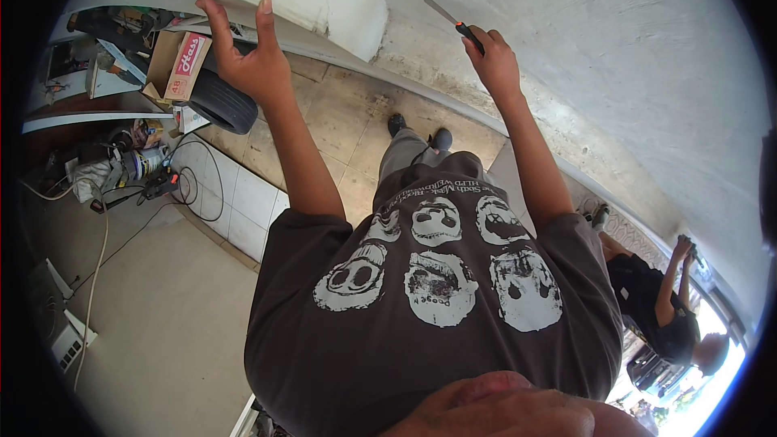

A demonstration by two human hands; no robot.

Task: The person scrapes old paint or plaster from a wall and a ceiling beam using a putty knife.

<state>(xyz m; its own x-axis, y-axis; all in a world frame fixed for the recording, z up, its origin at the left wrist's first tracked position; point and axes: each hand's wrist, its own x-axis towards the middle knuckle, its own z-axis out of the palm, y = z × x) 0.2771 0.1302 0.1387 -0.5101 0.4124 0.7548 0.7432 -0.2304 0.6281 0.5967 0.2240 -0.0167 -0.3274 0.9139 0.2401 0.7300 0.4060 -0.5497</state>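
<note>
My right hand (495, 63) is raised before the pale, patchy wall (599, 57), its fingers wrapped round the black-and-orange handle of a scraper (451, 19). The scraper's thin metal blade points up and left, seen nearly edge-on. Whether its tip touches the wall, I cannot tell. On the left, my left hand (255, 65) is held up with nothing in it, thumb and forefinger stretched apart. Its other fingers are partly hidden. Behind that hand runs a white ledge (324, 0).
An open cardboard box (174, 65) and a black tyre (222, 105) stand at left, by crowded shelves. Loose cables (194, 182) lie near a white-tiled edge (231, 194). Beige floor tiles (332, 129) lie under my feet. At right, another person (660, 299) raises both hands by the wall.
</note>
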